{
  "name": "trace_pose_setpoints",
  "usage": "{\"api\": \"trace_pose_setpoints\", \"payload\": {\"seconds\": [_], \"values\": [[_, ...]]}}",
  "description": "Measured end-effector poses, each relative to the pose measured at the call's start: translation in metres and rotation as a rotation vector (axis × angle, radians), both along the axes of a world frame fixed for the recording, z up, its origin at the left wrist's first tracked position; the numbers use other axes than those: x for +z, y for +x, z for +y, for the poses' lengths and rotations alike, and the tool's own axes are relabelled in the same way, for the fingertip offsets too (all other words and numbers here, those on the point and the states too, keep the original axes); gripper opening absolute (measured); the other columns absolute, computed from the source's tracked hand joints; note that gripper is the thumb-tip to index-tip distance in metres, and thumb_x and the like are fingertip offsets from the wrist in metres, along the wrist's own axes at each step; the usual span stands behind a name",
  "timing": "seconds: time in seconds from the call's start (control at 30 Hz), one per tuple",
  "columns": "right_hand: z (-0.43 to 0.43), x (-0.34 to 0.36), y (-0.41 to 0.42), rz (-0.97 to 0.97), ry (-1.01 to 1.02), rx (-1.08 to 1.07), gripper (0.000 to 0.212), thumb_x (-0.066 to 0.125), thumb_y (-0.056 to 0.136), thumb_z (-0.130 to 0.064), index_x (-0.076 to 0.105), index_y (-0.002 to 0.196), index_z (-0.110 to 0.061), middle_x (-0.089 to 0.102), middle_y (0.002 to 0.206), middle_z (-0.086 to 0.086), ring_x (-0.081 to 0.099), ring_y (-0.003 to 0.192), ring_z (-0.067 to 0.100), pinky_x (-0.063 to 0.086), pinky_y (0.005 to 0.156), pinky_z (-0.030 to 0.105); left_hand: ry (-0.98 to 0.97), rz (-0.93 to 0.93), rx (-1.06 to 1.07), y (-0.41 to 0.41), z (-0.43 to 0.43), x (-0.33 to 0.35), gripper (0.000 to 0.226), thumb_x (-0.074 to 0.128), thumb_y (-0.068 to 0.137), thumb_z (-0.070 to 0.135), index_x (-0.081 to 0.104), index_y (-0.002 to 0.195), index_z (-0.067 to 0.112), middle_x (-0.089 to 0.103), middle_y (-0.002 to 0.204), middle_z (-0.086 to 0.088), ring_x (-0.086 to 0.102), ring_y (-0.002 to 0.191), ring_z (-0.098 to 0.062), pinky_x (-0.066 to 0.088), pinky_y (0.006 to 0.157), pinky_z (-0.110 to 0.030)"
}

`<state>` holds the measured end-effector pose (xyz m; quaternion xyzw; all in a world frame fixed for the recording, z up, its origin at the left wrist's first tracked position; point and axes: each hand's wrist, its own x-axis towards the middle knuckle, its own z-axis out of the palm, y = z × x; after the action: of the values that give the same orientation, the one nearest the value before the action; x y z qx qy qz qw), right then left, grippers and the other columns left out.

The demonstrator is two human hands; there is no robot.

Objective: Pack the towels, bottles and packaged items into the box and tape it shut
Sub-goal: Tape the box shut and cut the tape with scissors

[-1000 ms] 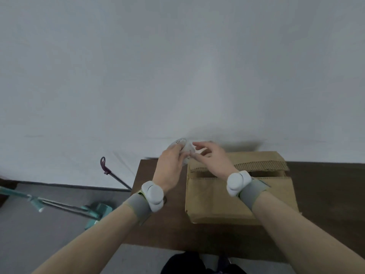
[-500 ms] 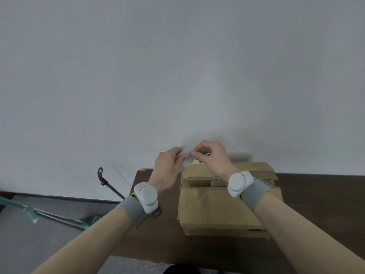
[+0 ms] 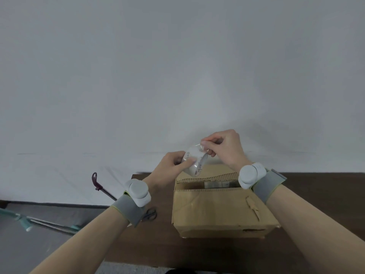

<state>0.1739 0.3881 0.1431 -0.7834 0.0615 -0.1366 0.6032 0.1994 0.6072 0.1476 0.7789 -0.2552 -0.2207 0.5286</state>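
A brown cardboard box (image 3: pixel 221 212) stands on the dark wooden table (image 3: pixel 325 194), its two top flaps nearly closed with a narrow gap that shows packed items inside. Above the box's far left corner my left hand (image 3: pixel 169 169) grips a roll of clear tape (image 3: pixel 194 161). My right hand (image 3: pixel 223 147) pinches the loose end of the tape at the top of the roll. Both wrists wear grey bands with white sensor pods.
A pair of scissors (image 3: pixel 151 213) lies on the table just left of the box, partly hidden by my left wrist. A purple-handled pole (image 3: pixel 100 186) and a teal mop (image 3: pixel 25 222) lie on the grey floor at left. A white wall fills the background.
Both hands have risen a little above the box's far edge, and my right hand has gone from touching the roll to pinching its loose end. The view has tilted slightly.
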Motion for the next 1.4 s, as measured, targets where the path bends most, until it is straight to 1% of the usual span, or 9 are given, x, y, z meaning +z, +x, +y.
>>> {"api": "trace_pose_setpoints", "payload": {"seconds": [0.13, 0.4, 0.6, 0.73, 0.83, 1.03, 1.17, 1.33, 1.4], "values": [[-0.013, 0.008, -0.007, 0.014, -0.113, -0.039, 0.005, 0.084, 0.087, -0.015, 0.083, 0.082, -0.014, 0.075, 0.065, -0.001, 0.069, 0.053, 0.012, 0.058, 0.056, 0.023, 0.065, -0.119, 0.024, 0.006, -0.009, 0.002, 0.044, 0.063, 0.098, 0.045, 0.046, 0.064, 0.022, 0.040, 0.064, 0.006, 0.037, 0.064, -0.012, 0.029, 0.065, -0.031], [-0.034, 0.046, -0.002, -0.099, -0.167, -0.136, 0.008, 0.085, 0.084, -0.018, 0.082, 0.076, -0.016, 0.073, 0.061, -0.003, 0.067, 0.049, 0.015, 0.060, 0.052, 0.027, 0.217, -0.297, 0.174, 0.016, -0.036, 0.010, 0.063, 0.060, 0.088, 0.068, 0.040, 0.061, 0.015, 0.050, 0.047, 0.004, 0.061, 0.043, -0.014, 0.041, 0.051, -0.030], [-0.069, 0.046, -0.016, -0.021, -0.076, -0.235, 0.008, 0.085, 0.085, -0.013, 0.081, 0.077, -0.012, 0.075, 0.063, 0.003, 0.067, 0.051, 0.015, 0.057, 0.054, 0.025, 0.174, -0.031, -0.130, 0.027, -0.036, 0.024, 0.065, 0.046, 0.099, 0.061, 0.063, 0.078, 0.001, 0.072, 0.074, -0.019, 0.066, 0.079, -0.021, 0.044, 0.094, -0.041], [-0.079, 0.047, -0.028, 0.014, -0.122, -0.244, 0.009, 0.084, 0.086, -0.013, 0.081, 0.078, -0.011, 0.075, 0.064, 0.003, 0.069, 0.052, 0.016, 0.058, 0.054, 0.025, 0.294, -0.170, -0.246, 0.026, -0.045, 0.017, 0.055, 0.050, 0.102, 0.048, 0.048, 0.071, 0.003, 0.072, 0.069, -0.009, 0.051, 0.061, -0.010, 0.036, 0.068, -0.035], [-0.106, 0.060, -0.032, -0.045, -0.114, -0.369, 0.010, 0.084, 0.084, -0.018, 0.081, 0.075, -0.017, 0.075, 0.063, 0.000, 0.068, 0.051, 0.014, 0.054, 0.051, 0.022, 0.492, -0.334, -0.199, 0.033, -0.041, 0.012, 0.063, 0.046, 0.102, 0.054, 0.041, 0.058, 0.009, 0.044, 0.049, 0.003, 0.036, 0.047, -0.010, 0.031, 0.055, -0.029], [-0.157, 0.048, -0.050, -0.014, -0.015, -0.428, 0.010, 0.084, 0.082, -0.016, 0.081, 0.073, -0.014, 0.075, 0.064, 0.006, 0.069, 0.052, 0.019, 0.055, 0.052, 0.024, 0.401, -0.203, -0.211, 0.023, -0.050, -0.003, 0.070, 0.050, 0.096, 0.065, 0.038, 0.055, 0.009, 0.041, 0.049, -0.003, 0.034, 0.048, -0.018, 0.030, 0.056, -0.034], [-0.174, -0.002, -0.067, 0.122, 0.140, -0.415, 0.014, 0.079, 0.090, -0.010, 0.076, 0.079, -0.003, 0.073, 0.064, 0.010, 0.071, 0.061, 0.025, 0.062, 0.065, 0.034, 0.497, -0.291, -0.167, 0.020, -0.065, -0.014, 0.068, 0.056, 0.089, 0.071, 0.051, 0.065, 0.008, 0.052, 0.055, 0.004, 0.043, 0.049, -0.016, 0.037, 0.055, -0.038], [-0.183, -0.054, -0.092, 0.188, 0.371, -0.439, 0.014, 0.079, 0.091, -0.008, 0.073, 0.083, 0.002, 0.072, 0.065, 0.011, 0.073, 0.072, 0.026, 0.067, 0.074, 0.042, 0.685, -0.282, -0.217, 0.020, -0.077, -0.031, 0.064, 0.048, 0.081, 0.084, 0.066, 0.114, 0.032, 0.068, 0.110, 0.009, 0.066, 0.097, -0.013, 0.054, 0.084, -0.035], [-0.183, -0.065, -0.097, 0.194, 0.364, -0.481, 0.014, 0.080, 0.090, -0.007, 0.074, 0.081, 0.001, 0.072, 0.065, 0.012, 0.072, 0.070, 0.027, 0.065, 0.072, 0.041, 0.794, -0.296, -0.307, 0.017, -0.089, -0.040, 0.061, 0.039, 0.088, 0.081, 0.070, 0.106, 0.031, 0.071, 0.102, 0.007, 0.065, 0.091, -0.014, 0.053, 0.082, -0.036]]}}
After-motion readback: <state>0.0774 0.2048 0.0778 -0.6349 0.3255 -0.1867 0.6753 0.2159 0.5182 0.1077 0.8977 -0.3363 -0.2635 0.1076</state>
